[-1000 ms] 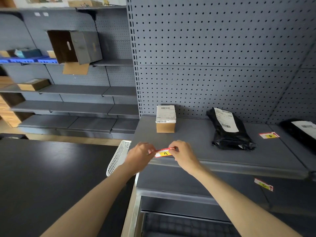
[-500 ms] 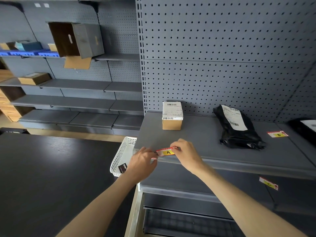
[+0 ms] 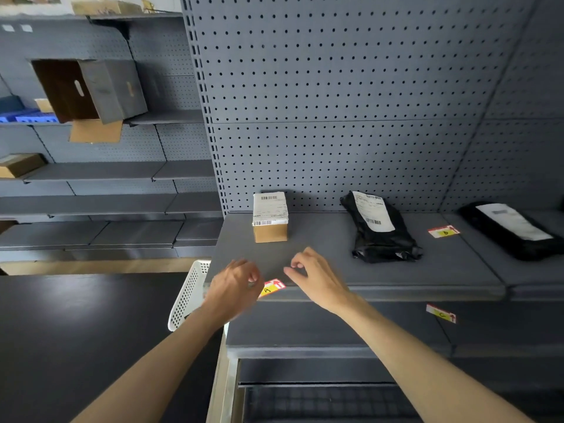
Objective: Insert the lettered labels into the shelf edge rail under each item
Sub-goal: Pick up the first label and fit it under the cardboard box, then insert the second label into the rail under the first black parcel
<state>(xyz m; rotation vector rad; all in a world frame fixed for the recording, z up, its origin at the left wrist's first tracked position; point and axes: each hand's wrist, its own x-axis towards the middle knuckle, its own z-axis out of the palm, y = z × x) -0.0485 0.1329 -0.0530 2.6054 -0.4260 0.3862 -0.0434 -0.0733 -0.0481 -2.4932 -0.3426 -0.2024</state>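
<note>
The left hand (image 3: 235, 288) hovers at the front edge of the shelf (image 3: 335, 261), fingers curled loosely; its fingertips sit at the left end of label A (image 3: 272, 287), though whether they actually pinch it I cannot tell. The right hand (image 3: 314, 277) is just to the right of that label and apart from it, thumb and forefinger nearly touching, holding nothing. Label A lies tilted along the rail (image 3: 381, 293), its right end raised, directly in front of the box (image 3: 270, 216) that stands near the back panel. To the right a black bag (image 3: 381, 230) lies on the shelf, and label b (image 3: 443, 232) rests flat on the shelf top beside it. Label c (image 3: 441, 313) sits on the face of the lower shelf, slanted. A white basket (image 3: 187, 296) pokes out behind the left wrist.
</note>
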